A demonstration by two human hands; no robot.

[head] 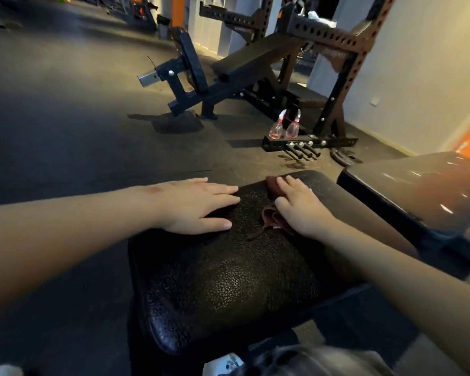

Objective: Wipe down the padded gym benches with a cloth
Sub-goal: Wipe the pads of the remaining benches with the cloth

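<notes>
A black padded bench seat (pixel 223 280) with a pebbled surface fills the lower middle of the head view. My left hand (pixel 193 206) lies flat on its far left edge, fingers straight. A brown cloth (pixel 269 218) is bunched on the pad's far part. My right hand (pixel 299 204) presses down on the cloth with straight fingers, and most of the cloth is hidden under the palm. A second black pad (pixel 418 191), the same bench's backrest, rises to the right.
Two pink spray bottles (pixel 285 127) stand on the dark rubber floor (pixel 65 131) by the foot of a brown power rack (pixel 334 77). Another bench (pixel 255 61) sits inside that rack. A weight plate (pixel 345 156) lies on the floor near the white wall.
</notes>
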